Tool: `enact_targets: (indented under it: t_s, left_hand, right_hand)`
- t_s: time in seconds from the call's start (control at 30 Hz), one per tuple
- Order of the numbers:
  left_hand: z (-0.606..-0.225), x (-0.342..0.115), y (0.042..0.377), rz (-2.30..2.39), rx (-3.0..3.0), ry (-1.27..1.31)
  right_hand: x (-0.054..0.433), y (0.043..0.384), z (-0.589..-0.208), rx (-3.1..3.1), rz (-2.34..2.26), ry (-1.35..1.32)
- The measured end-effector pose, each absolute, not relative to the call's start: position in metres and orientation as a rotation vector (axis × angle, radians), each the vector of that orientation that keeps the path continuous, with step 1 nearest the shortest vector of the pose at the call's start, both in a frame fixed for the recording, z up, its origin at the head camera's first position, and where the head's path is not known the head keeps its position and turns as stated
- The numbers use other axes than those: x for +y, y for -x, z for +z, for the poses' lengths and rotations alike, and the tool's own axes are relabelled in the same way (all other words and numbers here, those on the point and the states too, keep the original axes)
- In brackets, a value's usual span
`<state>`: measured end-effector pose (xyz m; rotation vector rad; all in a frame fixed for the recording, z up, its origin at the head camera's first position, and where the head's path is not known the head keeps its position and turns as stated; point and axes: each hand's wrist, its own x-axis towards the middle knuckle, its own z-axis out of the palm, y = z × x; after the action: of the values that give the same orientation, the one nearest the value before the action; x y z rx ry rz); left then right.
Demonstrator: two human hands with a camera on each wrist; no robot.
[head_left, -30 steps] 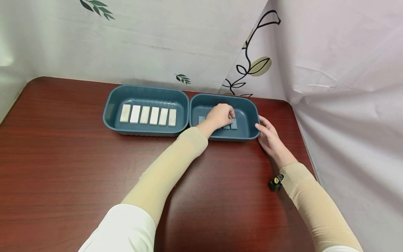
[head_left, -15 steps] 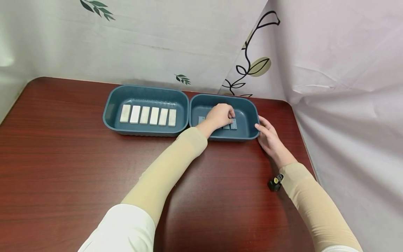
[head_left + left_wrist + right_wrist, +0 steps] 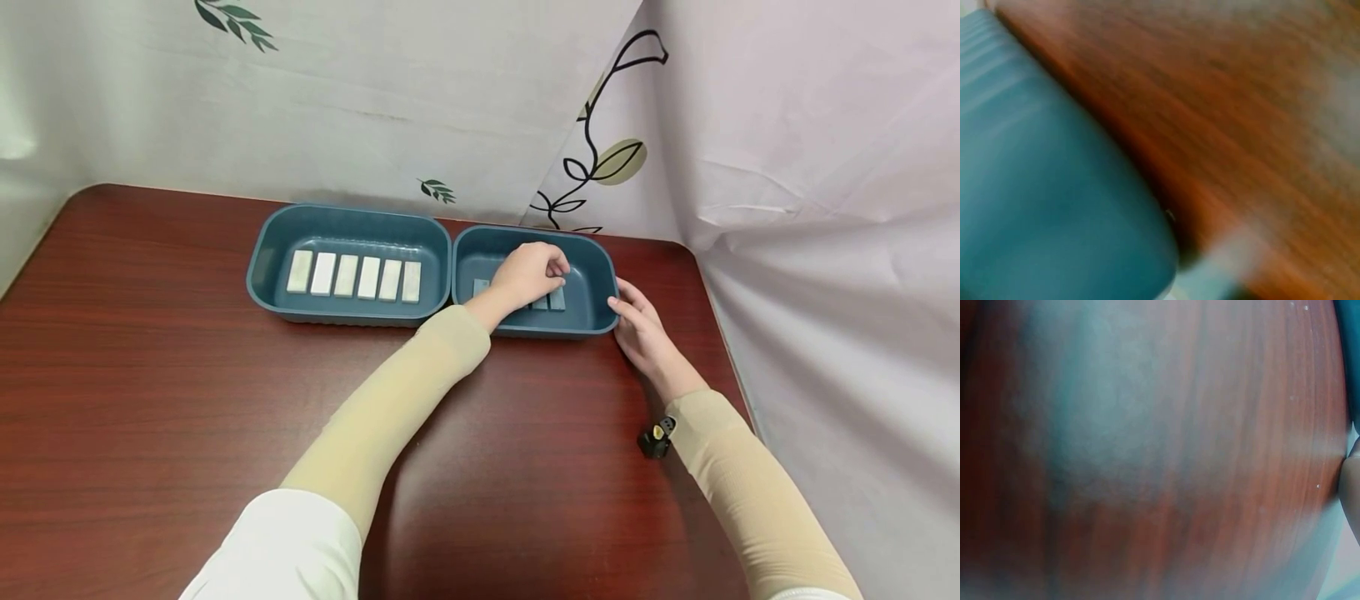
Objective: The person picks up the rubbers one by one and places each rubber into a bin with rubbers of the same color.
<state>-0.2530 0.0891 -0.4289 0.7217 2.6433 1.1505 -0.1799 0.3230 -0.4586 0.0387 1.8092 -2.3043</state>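
Observation:
My left hand (image 3: pixel 525 273) reaches into the right blue bin (image 3: pixel 609 287), its fingers bent loosely just over the grey-blue blocks (image 3: pixel 557 300). A gap shows between thumb and fingertips, and nothing appears held there. These blocks lie in a row on the bin floor, the middle ones hidden under the hand and wrist. With the thumb at the rim and the fingers along the outer wall, my right hand (image 3: pixel 640 327) holds the same bin's right end. The left wrist view shows the side of a blue bin (image 3: pixel 1054 187) close up; part of the right hand (image 3: pixel 1352 487) edges into the right wrist view.
Left of it, end to end, stands another blue bin (image 3: pixel 258 275) with a row of several whitish blocks (image 3: pixel 347 276). Both rest on a reddish-brown wooden table (image 3: pixel 187 400) near its back edge. White cloth (image 3: pixel 360 100) hangs behind and at the right side.
My left hand has risen slightly off the rightmost grey-blue block, and its thumb and fingers have parted. The right hand keeps its place on the bin.

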Motion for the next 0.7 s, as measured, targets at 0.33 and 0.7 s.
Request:
enact_targets:
  t_s: [0.33, 0.7]
  left_hand:
    - [-0.416, 0.07, 0.245, 1.225, 2.597, -0.849]
    - [-0.389, 0.024, 0.237, 1.178, 2.618, -0.912]
  right_hand:
    - [0.323, 0.179, -0.459, 1.805, -2.303, -0.041]
    - [0.321, 0.18, -0.462, 1.76, -2.342, -0.013]
